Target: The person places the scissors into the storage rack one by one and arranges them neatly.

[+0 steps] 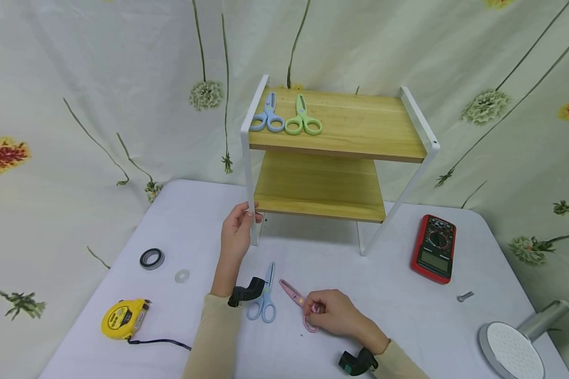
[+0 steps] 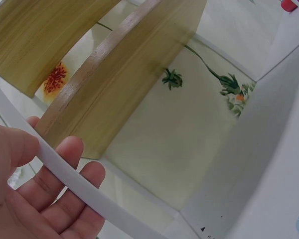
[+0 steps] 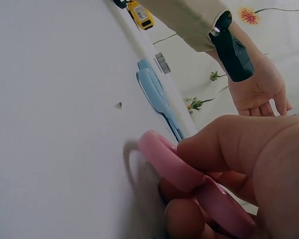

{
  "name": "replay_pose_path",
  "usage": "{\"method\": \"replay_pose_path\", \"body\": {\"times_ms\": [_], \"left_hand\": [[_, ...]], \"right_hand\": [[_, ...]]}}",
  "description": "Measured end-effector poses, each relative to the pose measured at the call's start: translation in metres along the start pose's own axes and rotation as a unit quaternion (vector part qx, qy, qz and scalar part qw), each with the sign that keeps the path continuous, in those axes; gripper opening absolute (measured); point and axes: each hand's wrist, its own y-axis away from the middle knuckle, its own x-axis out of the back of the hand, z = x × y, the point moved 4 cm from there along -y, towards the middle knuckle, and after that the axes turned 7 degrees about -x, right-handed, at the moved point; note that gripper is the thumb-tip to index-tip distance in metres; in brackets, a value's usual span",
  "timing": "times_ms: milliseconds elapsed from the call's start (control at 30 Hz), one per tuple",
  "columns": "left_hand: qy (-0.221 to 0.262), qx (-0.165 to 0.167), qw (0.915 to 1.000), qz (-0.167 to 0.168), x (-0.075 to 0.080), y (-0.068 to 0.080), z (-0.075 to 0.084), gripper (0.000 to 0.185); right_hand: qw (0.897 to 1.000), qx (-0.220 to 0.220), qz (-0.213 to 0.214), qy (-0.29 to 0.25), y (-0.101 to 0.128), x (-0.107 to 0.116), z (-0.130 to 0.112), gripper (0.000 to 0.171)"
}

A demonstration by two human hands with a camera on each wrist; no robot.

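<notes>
My left hand (image 1: 236, 231) grips the white side frame (image 2: 70, 172) of a two-tier wooden shelf (image 1: 336, 123), its thumb on one side and fingers round the other. With thumb and fingers my right hand (image 1: 334, 313) pinches the handle of the pink scissors (image 3: 172, 164); in the head view their blades point up and left. The handle sits close over the white table, casting a shadow. Blue scissors (image 1: 267, 297) lie on the table between my arms. On the top shelf, another pair of blue scissors (image 1: 269, 113) lies beside green scissors (image 1: 302, 118).
At the left are a black-and-grey ring (image 1: 151, 258), a translucent washer-like disc (image 1: 182, 276) and a yellow tape measure (image 1: 125, 319) with a black strap. A red multimeter (image 1: 434, 249), a small bolt (image 1: 465, 296) and a shower head (image 1: 514, 350) stand or lie at the right.
</notes>
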Motion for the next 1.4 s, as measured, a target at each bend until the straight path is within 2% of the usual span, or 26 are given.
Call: {"method": "replay_pose_path", "body": {"times_ms": [233, 600, 1067, 1400], "left_hand": [[0.003, -0.001, 1.0, 0.001, -0.0001, 0.0001, 0.0008, 0.027], [-0.005, 0.002, 1.0, 0.006, -0.0004, 0.0013, -0.0001, 0.027], [-0.01, 0.025, 0.9996, -0.003, 0.0006, 0.0007, -0.0005, 0.028], [-0.011, 0.019, 0.9998, -0.003, -0.0001, 0.0013, 0.0003, 0.028]], "right_hand": [[1.0, -0.006, 0.003, -0.006, -0.0004, -0.0004, -0.0002, 0.002], [1.0, -0.011, 0.006, -0.004, 0.0006, -0.0025, 0.0009, 0.003], [1.0, -0.012, 0.012, 0.003, 0.0006, -0.0024, 0.0005, 0.003], [1.0, -0.008, 0.012, -0.003, 0.0016, -0.0015, -0.0009, 0.002]]}}
